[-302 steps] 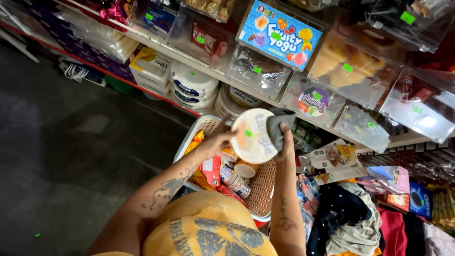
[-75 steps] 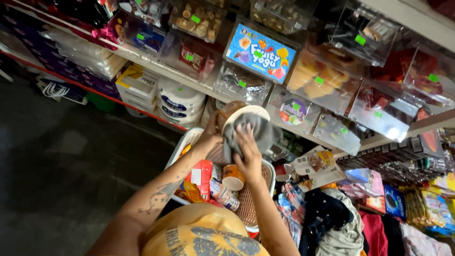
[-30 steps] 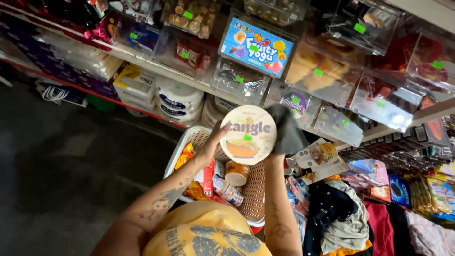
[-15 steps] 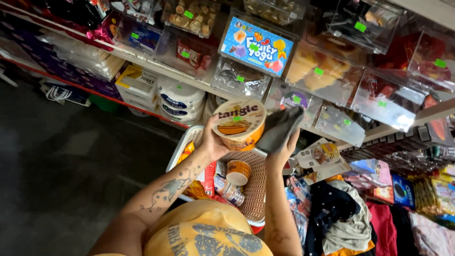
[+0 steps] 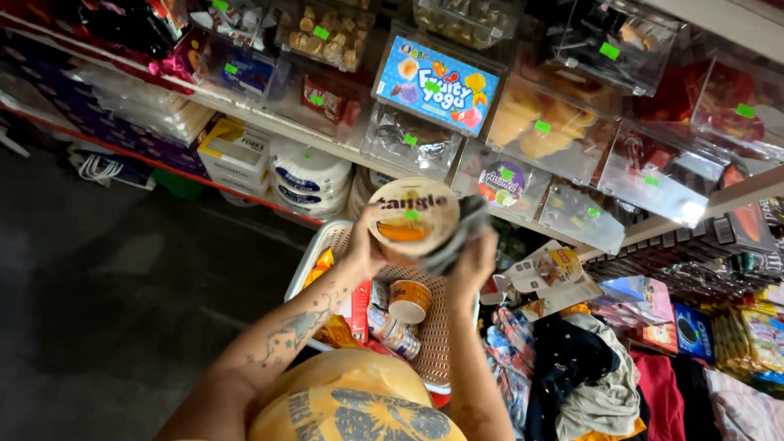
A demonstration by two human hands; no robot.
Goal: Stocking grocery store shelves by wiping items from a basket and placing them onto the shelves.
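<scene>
Vs 0.5 s ago: round tub (image 5: pixel 412 216) tilted lid-up. Left hand (image 5: pixel 365 245) clamped on tub; right hand (image 5: pixel 472 260) clamped on dark cloth (image 5: pixel 457 237). Blue rectangular sign (image 5: pixel 437 84) on shelf above; white basket (image 5: pixel 327 245) below.

A shop: price-tagged snack boxes (image 5: pixel 437 86) on crowded shelves (image 5: pixel 269 122).

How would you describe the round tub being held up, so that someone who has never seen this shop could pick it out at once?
Start at the white basket on the floor below the shelves. Above it, the left hand holds up a round tub while the right hand presses a dark cloth to its side. Unlike the small cup lying in the basket, it is large, with a cream lid showing an orange picture.
</scene>
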